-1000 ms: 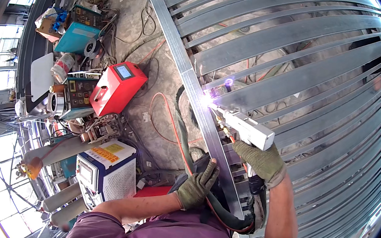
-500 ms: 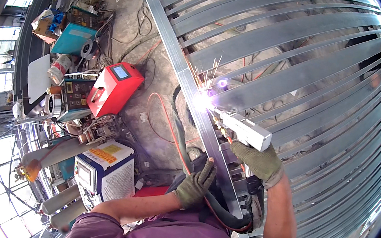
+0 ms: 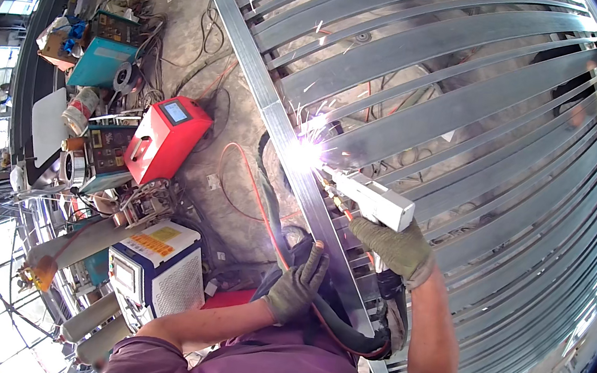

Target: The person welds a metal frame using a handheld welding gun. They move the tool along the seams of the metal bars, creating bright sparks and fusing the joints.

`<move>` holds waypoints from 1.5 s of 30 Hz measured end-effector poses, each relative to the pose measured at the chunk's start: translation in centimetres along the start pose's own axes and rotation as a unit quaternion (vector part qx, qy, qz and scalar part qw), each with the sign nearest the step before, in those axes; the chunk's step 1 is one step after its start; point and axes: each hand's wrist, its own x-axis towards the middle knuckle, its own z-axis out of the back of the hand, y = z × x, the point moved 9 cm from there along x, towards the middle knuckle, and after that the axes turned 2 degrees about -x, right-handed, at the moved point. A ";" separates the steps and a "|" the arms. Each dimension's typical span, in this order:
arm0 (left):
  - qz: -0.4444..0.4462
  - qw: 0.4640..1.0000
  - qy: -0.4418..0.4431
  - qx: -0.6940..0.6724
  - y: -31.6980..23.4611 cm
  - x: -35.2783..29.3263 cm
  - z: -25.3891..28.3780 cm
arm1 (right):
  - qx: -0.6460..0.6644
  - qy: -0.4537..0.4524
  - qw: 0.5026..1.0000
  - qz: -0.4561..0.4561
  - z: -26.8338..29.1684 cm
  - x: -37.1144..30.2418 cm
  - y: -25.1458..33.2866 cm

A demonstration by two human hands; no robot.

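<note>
My right hand (image 3: 397, 251), in a green work glove, is closed round the grip of a white, box-bodied welding gun (image 3: 374, 201). The gun's tip meets the grey steel rail (image 3: 257, 79) at a bright white-violet weld spot (image 3: 307, 154) that throws sparks. Glare hides the exact point of contact. My left hand (image 3: 298, 285), gloved alike with one fingertip bare, is held beside the rail's left edge with its fingers stretched out. A thick dark hose with a red line (image 3: 268, 216) passes close to that hand; whether the two touch, I cannot tell.
Grey steel slats (image 3: 425, 139) run off from the rail to the right. Leftward stand a red machine with a screen (image 3: 169, 141), a white-and-blue cabinet (image 3: 160, 266), teal welding machines (image 3: 101, 62) and gas cylinders (image 3: 92, 238). Cables (image 3: 209, 31) lie loose over the concrete floor.
The whole view has shifted, so that the scene sits slightly further left. The spray of sparks has changed shape, while both hands keep much the same pose.
</note>
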 end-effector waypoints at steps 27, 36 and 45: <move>0.006 0.999 -0.031 -0.013 -1.0 -0.3 0.0 | 0.010 -0.009 1.000 -0.004 0.9 -0.7 0.4; -0.027 0.997 -0.042 -0.063 -1.7 -0.8 0.8 | 0.013 -0.014 1.000 -0.020 1.1 -0.7 -0.7; -0.057 0.995 -0.039 -0.073 -2.6 -0.6 1.0 | -0.019 -0.005 0.999 -0.046 1.2 -1.0 -0.5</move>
